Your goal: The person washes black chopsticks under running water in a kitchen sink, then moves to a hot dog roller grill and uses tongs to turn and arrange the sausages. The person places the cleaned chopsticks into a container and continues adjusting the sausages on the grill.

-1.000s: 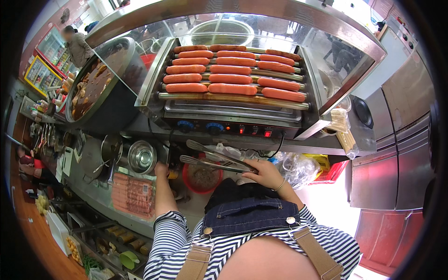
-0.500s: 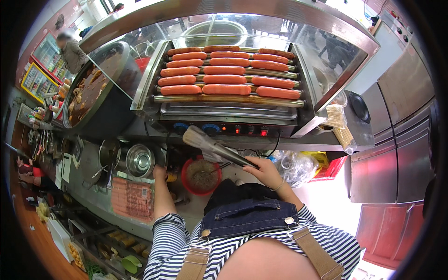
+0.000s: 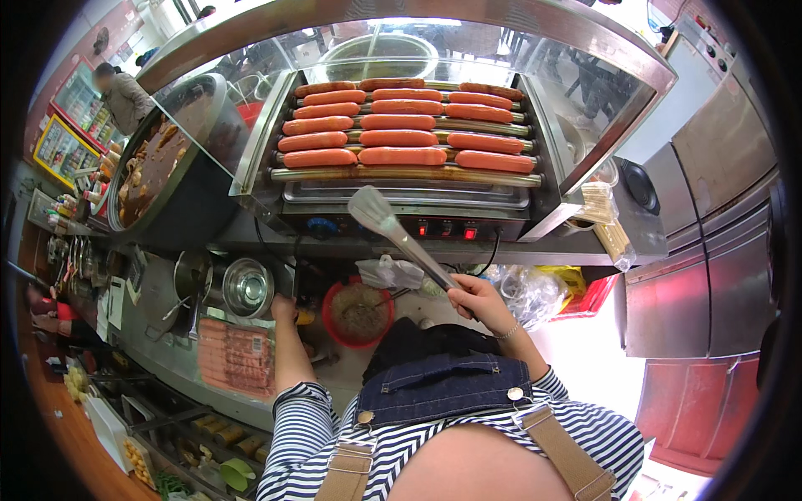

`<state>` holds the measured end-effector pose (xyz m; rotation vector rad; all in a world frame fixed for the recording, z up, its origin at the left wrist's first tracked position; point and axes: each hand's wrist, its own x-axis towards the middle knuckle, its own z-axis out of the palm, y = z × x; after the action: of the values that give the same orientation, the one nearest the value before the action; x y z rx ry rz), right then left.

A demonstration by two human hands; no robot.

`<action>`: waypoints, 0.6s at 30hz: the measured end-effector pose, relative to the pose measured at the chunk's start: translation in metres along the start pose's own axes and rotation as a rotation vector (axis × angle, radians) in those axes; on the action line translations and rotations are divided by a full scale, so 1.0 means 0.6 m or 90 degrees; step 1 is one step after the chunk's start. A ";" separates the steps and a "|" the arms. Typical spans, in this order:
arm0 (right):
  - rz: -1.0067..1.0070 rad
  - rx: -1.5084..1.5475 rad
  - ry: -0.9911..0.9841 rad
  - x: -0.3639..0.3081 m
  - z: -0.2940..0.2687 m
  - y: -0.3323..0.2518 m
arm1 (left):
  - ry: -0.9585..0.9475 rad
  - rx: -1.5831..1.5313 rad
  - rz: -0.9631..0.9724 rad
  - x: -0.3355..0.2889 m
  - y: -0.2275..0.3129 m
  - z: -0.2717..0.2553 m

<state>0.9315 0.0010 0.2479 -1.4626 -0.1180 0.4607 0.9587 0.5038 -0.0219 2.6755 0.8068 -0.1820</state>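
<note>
My right hand is closed round the handle of a pair of metal tongs with pale translucent tips. The tongs slant up and left, their tips in front of the tray edge of a hot dog roller grill. Rows of sausages lie across its rollers, apart from the tongs. At the counter edge, my left hand is beside a shiny metal bowl; its fingers are mostly hidden, and I cannot see whether it touches the bowl. A flat pack of sausages lies close to that forearm.
A large dark pot of brown broth stands left of the grill. Glass panels and a metal frame surround the rollers. Bagged wooden skewers lie at the right. Below the counter sits a red basin with greyish contents. A person stands far left.
The tongs have swung up and slightly right, their tips rising from the control panel to the tray edge. My left hand has hardly moved.
</note>
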 end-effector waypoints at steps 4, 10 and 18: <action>-0.329 -0.531 0.140 -0.007 -0.014 -0.058 | -0.039 -0.144 -0.112 -0.013 0.006 -0.006; -0.423 -0.880 0.277 -0.016 -0.062 -0.180 | -0.089 -0.061 -0.134 -0.029 0.045 -0.049; -0.478 -1.132 0.299 0.000 -0.095 -0.271 | -0.090 -0.035 -0.127 -0.025 0.042 -0.047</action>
<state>0.9891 -0.0582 0.3993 -2.9544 -0.8065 -0.9117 0.9611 0.4865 0.0148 2.4964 1.0173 -0.3876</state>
